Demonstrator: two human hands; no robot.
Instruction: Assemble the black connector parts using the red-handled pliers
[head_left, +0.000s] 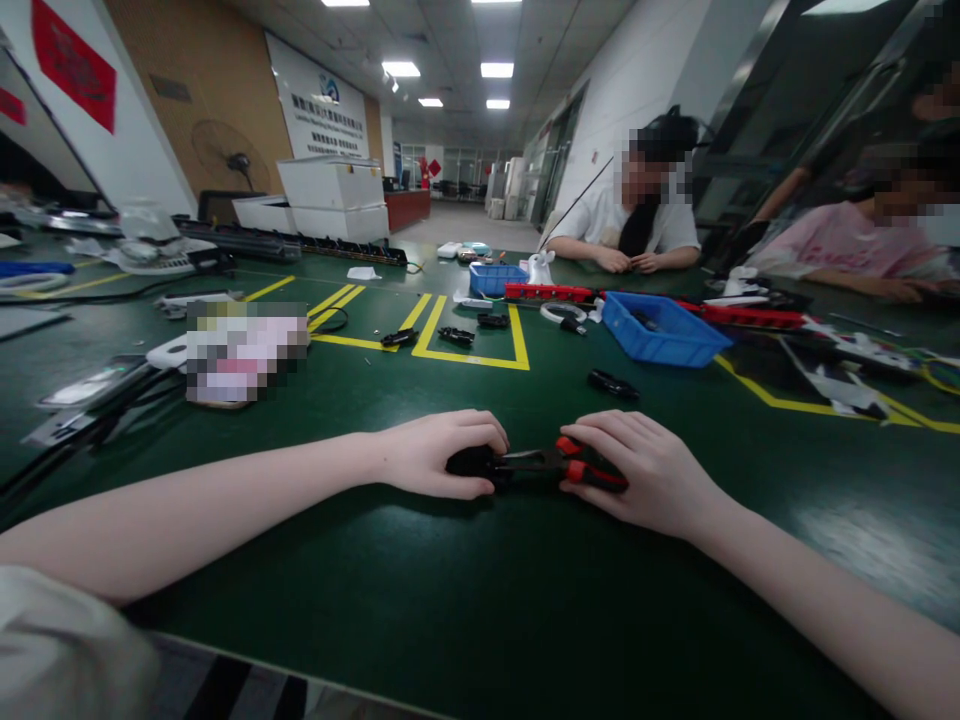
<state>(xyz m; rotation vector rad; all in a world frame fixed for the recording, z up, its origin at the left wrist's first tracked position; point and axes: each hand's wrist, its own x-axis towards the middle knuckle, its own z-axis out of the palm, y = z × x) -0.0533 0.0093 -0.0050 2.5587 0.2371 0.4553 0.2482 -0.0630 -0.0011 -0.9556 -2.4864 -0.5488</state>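
Note:
My left hand (435, 455) is closed around a small black part (471, 462), mostly covered by the fingers. My right hand (660, 470) grips pliers (594, 474) with red and black handles. Their metal end points left and meets the black part, though the exact contact is too dark to make out. Both hands are low over the green tabletop (570, 600). Beyond my right hand lies a loose black piece (613, 384). Similar black pieces, among them one (456, 336) inside a yellow taped outline, lie farther off.
A blue bin (664, 335) with dark items stands at the back right, near a smaller blue bin (496, 278). At left lie a phone (251, 365) and black cables (112, 420). A person (637, 210) sits across the table, another person (862, 240) farther right.

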